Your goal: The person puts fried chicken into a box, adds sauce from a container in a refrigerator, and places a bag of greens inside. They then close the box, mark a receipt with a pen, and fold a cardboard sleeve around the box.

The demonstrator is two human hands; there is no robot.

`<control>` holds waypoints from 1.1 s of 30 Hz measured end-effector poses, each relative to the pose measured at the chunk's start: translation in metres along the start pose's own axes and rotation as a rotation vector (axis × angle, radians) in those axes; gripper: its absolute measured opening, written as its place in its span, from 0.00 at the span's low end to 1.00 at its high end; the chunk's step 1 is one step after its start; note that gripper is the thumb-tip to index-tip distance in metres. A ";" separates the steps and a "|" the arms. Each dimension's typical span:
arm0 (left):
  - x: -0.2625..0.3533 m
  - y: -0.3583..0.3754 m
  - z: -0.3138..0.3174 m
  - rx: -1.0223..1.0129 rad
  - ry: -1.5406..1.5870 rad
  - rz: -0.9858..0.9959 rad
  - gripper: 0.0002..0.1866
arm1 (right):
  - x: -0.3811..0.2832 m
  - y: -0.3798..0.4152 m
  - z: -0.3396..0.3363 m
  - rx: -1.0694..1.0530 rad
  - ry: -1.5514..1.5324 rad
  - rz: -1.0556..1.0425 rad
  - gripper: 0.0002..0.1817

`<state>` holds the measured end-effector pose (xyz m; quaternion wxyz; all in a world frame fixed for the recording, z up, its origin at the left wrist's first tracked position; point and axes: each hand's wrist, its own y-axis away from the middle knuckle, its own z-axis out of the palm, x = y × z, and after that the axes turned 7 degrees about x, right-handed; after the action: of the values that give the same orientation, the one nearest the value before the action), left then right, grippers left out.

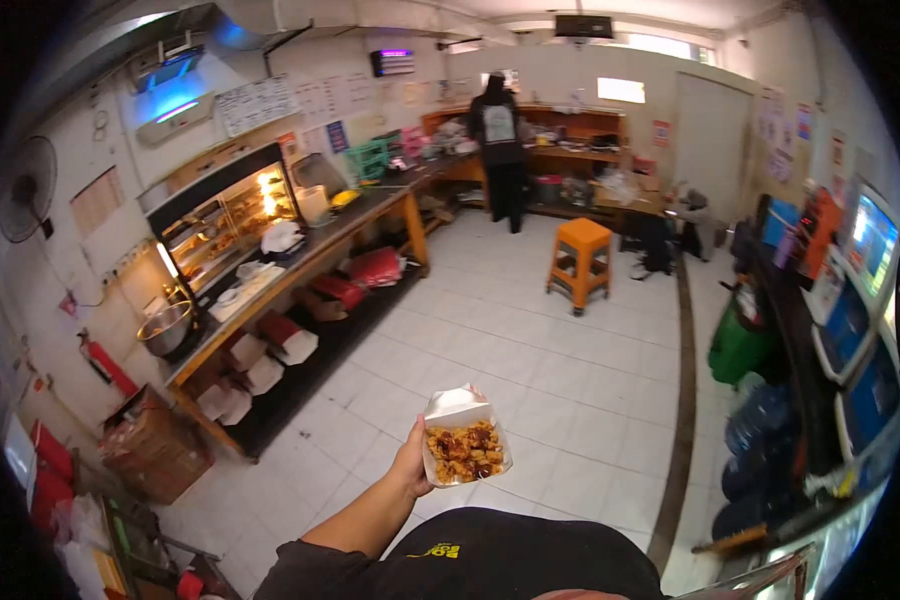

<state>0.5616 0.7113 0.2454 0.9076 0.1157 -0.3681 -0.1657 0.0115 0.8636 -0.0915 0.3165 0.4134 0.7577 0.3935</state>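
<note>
My left hand (411, 462) is wrapped round the left side of an open white paper box (458, 403), out in front of my dark shirt. Inside the box lie golden fried pieces (464, 450) with dark reddish sauce on top. The box's raised flap stands on its far side, and white floor tiles show beyond it. My right hand does not show in the frame.
A long counter (342, 222) with a lit food warmer (232, 215) and a metal bowl (165, 325) runs along the left. An orange stool (579, 262) stands ahead. A person (499, 150) in dark clothes is at the back counter. Water bottles (755, 420) line the right.
</note>
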 end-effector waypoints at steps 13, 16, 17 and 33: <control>0.202 -0.152 -0.157 0.504 0.203 0.318 0.36 | -0.675 -0.046 -0.020 0.164 -0.346 -0.964 0.14; 0.264 -0.224 -0.189 0.453 0.195 0.407 0.36 | -0.696 -0.054 0.015 -0.032 0.076 -0.675 0.19; 0.286 -0.252 -0.213 0.343 0.198 0.405 0.36 | -0.699 -0.008 0.018 0.003 0.372 -0.415 0.30; 0.562 -0.587 -0.287 0.582 0.272 0.452 0.36 | -1.107 -0.219 -0.013 0.157 0.758 -0.413 0.21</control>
<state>1.0167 -0.0190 0.2025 0.8908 0.3054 -0.2923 0.1666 0.4252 -0.1864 -0.1028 0.0556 0.1026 0.9146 0.3871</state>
